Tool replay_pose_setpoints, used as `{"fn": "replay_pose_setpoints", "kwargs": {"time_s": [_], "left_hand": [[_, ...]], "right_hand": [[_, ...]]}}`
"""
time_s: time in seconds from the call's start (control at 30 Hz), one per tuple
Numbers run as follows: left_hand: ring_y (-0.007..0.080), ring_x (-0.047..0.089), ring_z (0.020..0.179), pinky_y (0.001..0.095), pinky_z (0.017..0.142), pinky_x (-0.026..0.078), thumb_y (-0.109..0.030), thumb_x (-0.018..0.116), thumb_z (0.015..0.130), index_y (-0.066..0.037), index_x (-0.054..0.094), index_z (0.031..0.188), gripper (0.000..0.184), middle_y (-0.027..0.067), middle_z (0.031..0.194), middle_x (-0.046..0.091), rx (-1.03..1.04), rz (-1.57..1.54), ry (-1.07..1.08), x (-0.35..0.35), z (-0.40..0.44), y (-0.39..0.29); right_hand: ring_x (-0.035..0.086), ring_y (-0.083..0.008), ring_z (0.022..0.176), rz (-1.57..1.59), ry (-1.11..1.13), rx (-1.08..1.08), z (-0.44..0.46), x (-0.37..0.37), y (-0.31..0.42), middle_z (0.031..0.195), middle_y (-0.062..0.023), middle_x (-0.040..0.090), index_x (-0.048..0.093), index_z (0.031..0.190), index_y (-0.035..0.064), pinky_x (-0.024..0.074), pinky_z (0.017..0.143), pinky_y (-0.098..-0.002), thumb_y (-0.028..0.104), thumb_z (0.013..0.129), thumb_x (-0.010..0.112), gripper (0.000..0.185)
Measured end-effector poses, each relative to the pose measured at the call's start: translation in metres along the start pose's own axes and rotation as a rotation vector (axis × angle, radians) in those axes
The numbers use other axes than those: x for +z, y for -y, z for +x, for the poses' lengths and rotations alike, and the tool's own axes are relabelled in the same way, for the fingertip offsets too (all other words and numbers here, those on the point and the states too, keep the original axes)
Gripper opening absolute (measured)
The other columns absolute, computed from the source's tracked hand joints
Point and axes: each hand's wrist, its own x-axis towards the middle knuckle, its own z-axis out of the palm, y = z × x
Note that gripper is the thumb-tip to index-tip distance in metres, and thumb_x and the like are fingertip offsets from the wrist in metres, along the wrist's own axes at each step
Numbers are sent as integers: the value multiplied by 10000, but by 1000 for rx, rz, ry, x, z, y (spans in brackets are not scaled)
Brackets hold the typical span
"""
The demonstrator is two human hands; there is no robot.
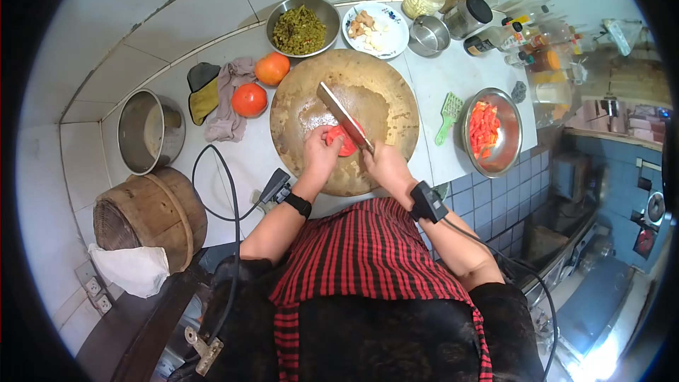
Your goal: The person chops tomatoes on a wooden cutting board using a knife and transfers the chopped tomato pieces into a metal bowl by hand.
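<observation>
Red and black stripes cover the apron (368, 262) at the lower centre of the frame, closest to view, with the forearms reaching up past it. At the centre, on the round board (297, 113), lies the tomato (345, 143) — bright red and glossy, low against the wood, partly hidden by the blade and the fingers. The left hand (320, 150) grasps it at its left side, fingertips bent against the flesh. The right hand (387, 166) is clenched round the handle of the knife (344, 114), whose blade slants toward the upper left, over the tomato. The board's middle looks dark and wet. Two whole tomatoes (249, 100), orange-red and smooth, sit just left of the board. Cut red pieces (484, 127) lie in a metal bowl (511, 141) at the right — beside it, a green grater (448, 117).
</observation>
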Motion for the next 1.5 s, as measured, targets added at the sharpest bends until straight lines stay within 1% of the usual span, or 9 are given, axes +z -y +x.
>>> {"fn": "replay_pose_setpoints", "kwargs": {"time_s": [0.03, 0.07, 0.23, 0.37, 0.63, 0.83, 0.97, 1.23, 1.5], "left_hand": [[137, 645, 665, 259, 555, 531, -121, 749, 833, 5, 644, 1104, 317, 80, 843, 675, 172, 190, -71, -5, -1, -4], [137, 645, 665, 259, 555, 531, -121, 749, 833, 5, 644, 1104, 317, 80, 843, 675, 167, 190, -73, -4, 1, -1], [110, 636, 646, 234, 532, 508, -134, 752, 845, 15, 648, 1107, 319, 63, 847, 683, -337, -221, 146, -9, 3, -12], [99, 632, 636, 234, 522, 504, -111, 753, 841, 13, 647, 1109, 314, 63, 840, 684, -392, -350, 112, -6, 1, -18], [122, 650, 753, 264, 684, 547, -96, 761, 828, 36, 664, 1088, 307, 73, 868, 700, -217, -203, 134, -15, -3, -19], [146, 650, 729, 289, 698, 540, -126, 777, 792, 19, 697, 1067, 321, 92, 856, 700, -237, -256, 9, -20, -10, -26], [115, 644, 739, 267, 680, 540, -99, 774, 808, 29, 677, 1087, 322, 64, 861, 699, -272, -167, 42, -21, -7, -35], [98, 612, 699, 239, 568, 518, -59, 746, 821, 4, 616, 1009, 237, 30, 800, 620, -330, -305, 81, -16, -4, -16], [105, 610, 653, 247, 524, 526, -66, 757, 829, 2, 619, 1042, 262, 52, 864, 618, -295, -283, 100, -16, -6, -7]], "right_hand": [[641, -484, 752, 0, 1, -1, -2, -4, -1, 751, -310, 635, 608, 982, -28, 511, 695, -540, 207, 926, 585, 243], [641, -483, 749, 37, -45, -31, -6, -7, -2, 751, -312, 633, 609, 992, -26, 512, 690, -539, 207, 927, 585, 243], [637, -488, 752, -21, 18, -16, -38, -42, 27, 751, -312, 628, 595, 982, -16, 509, 684, -543, 183, 927, 581, 207], [634, -496, 783, -23, 72, 37, -43, -32, 14, 770, -313, 634, 590, 963, -35, 505, 708, -552, 168, 920, 579, 207], [640, -487, 794, 20, 63, -5, -6, 6, 14, 786, -313, 641, 619, 904, -47, 514, 736, -544, 181, 902, 605, 229], [623, -498, 768, 137, -74, -67, -11, -6, 9, 769, -304, 629, 609, 946, -28, 507, 682, -526, 173, 916, 617, 204], [616, -499, 756, 22, 20, -54, -33, -39, 28, 739, -296, 618, 581, 959, -27, 494, 664, -541, 158, 920, 603, 191], [641, -498, 747, -60, 131, -57, -34, -26, 22, 742, -312, 637, 565, 996, -42, 520, 698, -558, 146, 909, 573, 208], [662, -476, 786, -88, 6, -61, 17, 20, 28, 783, -308, 655, 590, 990, -41, 529, 725, -543, 139, 898, 569, 202]]}}
